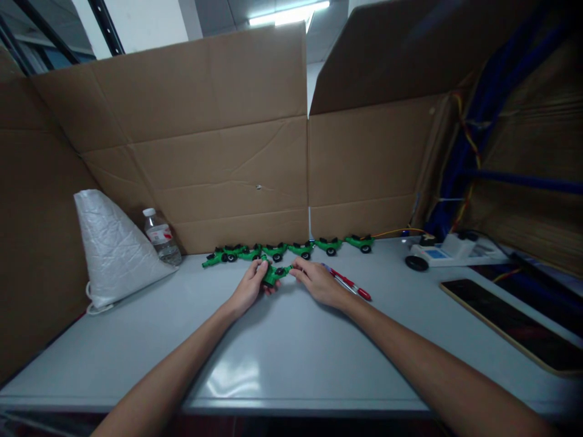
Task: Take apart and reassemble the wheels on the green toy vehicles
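Note:
My left hand is closed around a small green toy vehicle with dark parts, held a little above the table in front of me. From the other side, my right hand pinches the toy's narrow right end between thumb and forefinger. Behind both hands runs a row of similar green toy vehicles with black wheels, among them one green toy right of centre and another at the row's right end. Close to my right hand lie a red pen and a thin silvery one, partly behind my wrist.
A white table is walled by cardboard. At left stand a silvery-white bag and a water bottle. On the right are a power strip, a black round object, a phone and a blue metal frame.

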`<act>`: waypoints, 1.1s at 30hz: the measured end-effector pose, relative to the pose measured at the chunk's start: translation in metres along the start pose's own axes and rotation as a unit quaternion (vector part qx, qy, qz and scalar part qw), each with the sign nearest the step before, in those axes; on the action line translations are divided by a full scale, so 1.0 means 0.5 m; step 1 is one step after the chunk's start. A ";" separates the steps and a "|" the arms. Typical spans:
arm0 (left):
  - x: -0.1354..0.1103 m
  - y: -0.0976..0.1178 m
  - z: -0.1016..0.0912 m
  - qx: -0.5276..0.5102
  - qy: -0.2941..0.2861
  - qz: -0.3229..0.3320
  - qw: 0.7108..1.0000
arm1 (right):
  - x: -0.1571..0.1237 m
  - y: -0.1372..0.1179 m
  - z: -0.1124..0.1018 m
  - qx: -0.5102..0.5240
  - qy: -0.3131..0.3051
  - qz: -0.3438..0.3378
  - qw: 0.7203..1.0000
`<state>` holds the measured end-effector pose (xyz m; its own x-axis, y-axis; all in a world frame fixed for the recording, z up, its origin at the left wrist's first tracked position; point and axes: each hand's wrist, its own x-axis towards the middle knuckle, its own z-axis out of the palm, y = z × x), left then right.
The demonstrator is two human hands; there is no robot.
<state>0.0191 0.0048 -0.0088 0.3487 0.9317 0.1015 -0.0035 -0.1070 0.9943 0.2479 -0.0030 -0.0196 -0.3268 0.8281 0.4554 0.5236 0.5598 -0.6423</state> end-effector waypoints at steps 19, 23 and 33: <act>-0.010 -0.001 0.003 0.076 0.023 0.065 0.995 | 0.004 0.001 0.012 0.151 0.016 0.065 0.986; -0.017 0.002 0.000 0.099 0.049 0.094 0.989 | 0.001 -0.007 0.006 0.110 0.024 0.062 0.992; -0.011 0.002 -0.007 0.091 0.053 0.075 0.992 | 0.001 -0.005 -0.003 -0.027 0.049 0.012 0.998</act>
<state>0.0137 0.0007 -0.0084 0.2556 0.9311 0.2602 0.1241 -0.2985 0.9463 0.2477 -0.0040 -0.0167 -0.2363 0.8336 0.4993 0.5723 0.5347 -0.6218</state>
